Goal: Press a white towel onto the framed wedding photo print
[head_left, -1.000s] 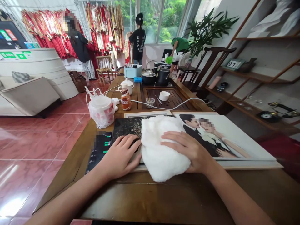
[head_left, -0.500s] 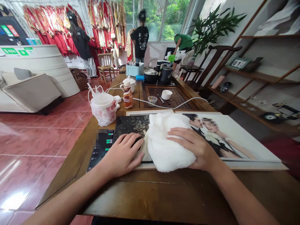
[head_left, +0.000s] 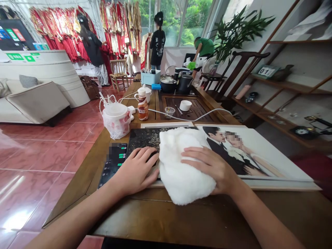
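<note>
A white fluffy cloth (head_left: 183, 173) lies over the middle of the framed pictures, its lower corner hanging past their front edge. My right hand (head_left: 216, 169) grips it from the right, fingers spread across the top. Flat on the dark picture (head_left: 138, 136), which has a speckled pale pattern, rests my left hand (head_left: 138, 167), fingers outstretched and holding nothing. Its fingertips come close to the cloth's left edge. To the right is a framed wedding photo (head_left: 275, 148) of a couple. A tablet or phone (head_left: 112, 164) with a lit dark screen sits left of my left hand.
Behind the pictures stand a bagged white tub (head_left: 116, 119), a drink bottle (head_left: 143, 105), a white bowl (head_left: 185, 105) and a small clear cup (head_left: 169, 111). A white cable (head_left: 204, 112) crosses the wooden table (head_left: 155, 218). Several people stand farther back.
My right hand has drawn the cloth slightly left and toward me; its lower corner now hangs further over the table. My left hand keeps its place on the dark picture.
</note>
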A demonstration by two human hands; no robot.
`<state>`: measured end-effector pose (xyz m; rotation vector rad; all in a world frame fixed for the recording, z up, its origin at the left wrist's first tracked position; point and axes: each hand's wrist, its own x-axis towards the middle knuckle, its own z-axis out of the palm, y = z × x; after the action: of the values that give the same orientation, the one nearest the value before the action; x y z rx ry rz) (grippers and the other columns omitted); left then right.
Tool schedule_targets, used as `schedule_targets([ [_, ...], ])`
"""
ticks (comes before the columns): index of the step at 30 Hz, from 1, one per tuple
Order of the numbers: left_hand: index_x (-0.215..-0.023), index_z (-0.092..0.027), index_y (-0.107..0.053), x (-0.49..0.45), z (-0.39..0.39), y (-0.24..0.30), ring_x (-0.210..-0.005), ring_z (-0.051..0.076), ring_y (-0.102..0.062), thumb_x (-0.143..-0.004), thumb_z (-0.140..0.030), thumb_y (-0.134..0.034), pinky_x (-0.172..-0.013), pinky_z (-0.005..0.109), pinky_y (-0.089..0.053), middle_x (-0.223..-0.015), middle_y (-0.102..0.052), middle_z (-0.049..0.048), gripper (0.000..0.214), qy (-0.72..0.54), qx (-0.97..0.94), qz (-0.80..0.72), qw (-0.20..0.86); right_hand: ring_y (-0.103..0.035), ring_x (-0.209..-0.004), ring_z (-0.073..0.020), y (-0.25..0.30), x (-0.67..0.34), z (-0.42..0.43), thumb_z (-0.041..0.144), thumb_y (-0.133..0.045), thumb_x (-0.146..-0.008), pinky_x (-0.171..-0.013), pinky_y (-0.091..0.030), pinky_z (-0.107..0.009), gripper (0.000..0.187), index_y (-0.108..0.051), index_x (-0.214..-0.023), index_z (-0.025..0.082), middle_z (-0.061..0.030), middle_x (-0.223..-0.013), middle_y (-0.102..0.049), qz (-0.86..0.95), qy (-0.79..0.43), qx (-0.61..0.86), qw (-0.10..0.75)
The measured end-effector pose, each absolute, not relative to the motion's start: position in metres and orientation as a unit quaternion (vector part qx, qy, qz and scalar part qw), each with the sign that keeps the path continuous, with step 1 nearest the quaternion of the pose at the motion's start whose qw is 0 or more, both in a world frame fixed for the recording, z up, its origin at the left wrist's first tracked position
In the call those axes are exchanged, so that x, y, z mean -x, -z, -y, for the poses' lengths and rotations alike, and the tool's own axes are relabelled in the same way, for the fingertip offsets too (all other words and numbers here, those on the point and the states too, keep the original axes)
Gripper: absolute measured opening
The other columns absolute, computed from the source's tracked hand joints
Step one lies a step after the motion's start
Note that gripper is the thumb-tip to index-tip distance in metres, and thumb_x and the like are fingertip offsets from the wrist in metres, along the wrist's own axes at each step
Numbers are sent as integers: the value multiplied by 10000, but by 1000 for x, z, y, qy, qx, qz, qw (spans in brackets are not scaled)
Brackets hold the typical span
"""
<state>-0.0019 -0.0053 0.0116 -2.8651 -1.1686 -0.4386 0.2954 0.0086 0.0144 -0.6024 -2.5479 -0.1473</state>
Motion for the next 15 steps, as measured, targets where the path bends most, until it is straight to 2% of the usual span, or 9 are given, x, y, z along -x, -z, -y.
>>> schedule_targets([
  [4, -1307, -154, -507, 2, 6, -12, -1224, 284, -496, -975, -344, -436, -1034, 455, -396, -1338, -527, 133, 389, 146, 914, 378, 13, -538, -1216, -327, -17, -296, -9, 457, -523, -879, -966, -435, -474, 489, -561, -1231, 120, -194, -1231, -616, 931, 70, 236, 271],
  [9, -1303, -161, -506, 1, 6, -14, -1225, 281, -495, -976, -337, -432, -1034, 456, -400, -1342, -531, 130, 379, 147, 917, 371, 10, -556, -1203, -322, -17, -297, -8, 517, -470, -893, -951, -455, -467, 513, -573, -1236, 150, -173, -1233, -631, 936, 54, 224, 267],
  [13, -1314, -151, -501, 1, 6, -13, -1239, 285, -484, -986, -345, -413, -1046, 457, -386, -1354, -521, 132, 392, 140, 916, 376, 14, -557, -1203, -329, -15, -299, -9, 505, -540, -864, -978, -448, -474, 512, -580, -1234, 154, -177, -1232, -627, 925, 48, 245, 285],
  [15, -1314, -147, -502, 0, 6, -13, -1244, 287, -479, -988, -348, -406, -1051, 457, -380, -1358, -518, 130, 395, 134, 917, 377, 14, -553, -1208, -330, -14, -298, -8, 514, -521, -875, -974, -446, -479, 518, -576, -1240, 151, -176, -1232, -629, 930, 46, 236, 278],
])
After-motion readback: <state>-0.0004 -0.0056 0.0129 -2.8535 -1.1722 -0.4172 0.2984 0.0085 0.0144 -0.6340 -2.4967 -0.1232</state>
